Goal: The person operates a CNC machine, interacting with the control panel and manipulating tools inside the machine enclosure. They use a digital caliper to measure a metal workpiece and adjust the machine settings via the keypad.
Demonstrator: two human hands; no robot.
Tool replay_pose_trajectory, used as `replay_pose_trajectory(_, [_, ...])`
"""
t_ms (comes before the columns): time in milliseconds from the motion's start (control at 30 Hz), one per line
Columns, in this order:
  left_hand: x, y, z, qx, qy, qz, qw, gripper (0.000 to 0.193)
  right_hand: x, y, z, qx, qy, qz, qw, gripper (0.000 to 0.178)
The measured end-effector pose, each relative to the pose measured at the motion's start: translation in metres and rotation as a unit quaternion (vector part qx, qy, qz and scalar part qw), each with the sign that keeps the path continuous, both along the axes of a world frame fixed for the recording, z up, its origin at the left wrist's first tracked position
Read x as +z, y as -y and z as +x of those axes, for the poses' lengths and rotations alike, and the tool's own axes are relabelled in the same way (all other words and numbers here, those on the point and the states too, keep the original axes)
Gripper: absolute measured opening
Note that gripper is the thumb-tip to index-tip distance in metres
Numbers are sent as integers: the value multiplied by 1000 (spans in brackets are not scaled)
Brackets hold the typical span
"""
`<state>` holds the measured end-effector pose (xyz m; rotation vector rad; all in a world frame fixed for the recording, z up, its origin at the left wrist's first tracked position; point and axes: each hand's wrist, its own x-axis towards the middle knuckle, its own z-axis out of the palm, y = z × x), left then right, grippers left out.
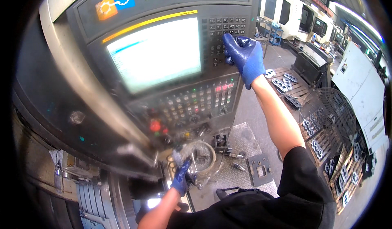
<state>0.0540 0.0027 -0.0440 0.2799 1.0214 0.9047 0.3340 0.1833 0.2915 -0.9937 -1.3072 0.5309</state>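
My right hand, in a blue coated glove, is raised against the keypad of a machine control panel. One finger points onto the keys and the others are curled, with nothing visible in them. Left of the keypad is a bright screen, its content washed out. My left hand, gloved the same way, is low beside a round, ring-shaped container. Its fingers are closed near a greyish piece; what they hold is hard to make out.
Below the screen are rows of buttons and a red knob. A metal-topped stand carries tool holders and a dark square plate. At right, a fan stands near pallets of metal parts. The machine's bed lies lower left.
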Motion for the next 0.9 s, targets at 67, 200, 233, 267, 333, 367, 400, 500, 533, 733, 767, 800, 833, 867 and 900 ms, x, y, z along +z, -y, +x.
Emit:
replay_pose_trajectory(67, [1, 0, 0, 5, 0, 6, 1000, 50, -2, -9, -1, -17, 15, -10, 1000, 37])
replay_pose_trajectory(200, [5, -1, 2, 3, 11, 17, 1000, 50, -1, -12, 0, -45, 43, 1, 998, 40])
replay_pose_trajectory(233, [6, 1, 1, 1, 14, 19, 1000, 49, -1, -10, 0, -33, 25, 3, 999, 39])
replay_pose_trajectory(267, [5, 2, -1, 0, 16, 26, 1000, 49, -1, -7, 0, -21, 7, 5, 1000, 39])
replay_pose_trajectory(333, [0, 4, -4, -2, 23, 41, 999, 48, -2, -6, 5, -23, -21, 5, 999, 37])
replay_pose_trajectory(367, [0, 3, -3, 4, 18, 44, 999, 48, -5, -7, 12, -37, -31, 3, 999, 37])
replay_pose_trajectory(400, [0, 3, -2, 11, 13, 47, 999, 48, -5, -8, 17, -50, -42, 0, 998, 36])
replay_pose_trajectory(500, [-8, 0, -2, 10, 8, 32, 999, 48, -8, -16, 37, -72, -60, 5, 996, 35])
replay_pose_trajectory(533, [-7, -2, -1, 4, 6, 22, 1000, 49, -7, -15, 36, -62, -74, -4, 995, 35])
replay_pose_trajectory(733, [-5, -1, -1, 13, 9, 18, 1000, 47, -8, -11, 32, -36, -110, -20, 993, 37])
replay_pose_trajectory(767, [-5, -1, -1, 13, 11, 18, 1000, 47, -12, -12, 33, -39, -97, -23, 994, 37])
replay_pose_trajectory(800, [-4, -1, -2, 13, 12, 19, 1000, 47, -14, -13, 34, -42, -84, -25, 995, 37])
replay_pose_trajectory(833, [-4, 0, -2, 12, 13, 17, 1000, 46, -14, -12, 33, -43, -77, -23, 996, 37])
replay_pose_trajectory(867, [-4, 1, -3, 11, 19, 18, 1000, 46, -14, -12, 32, -45, -69, -20, 996, 38])
replay_pose_trajectory(900, [-4, 2, -3, 11, 24, 18, 999, 46, -15, -12, 31, -46, -62, -17, 997, 38])
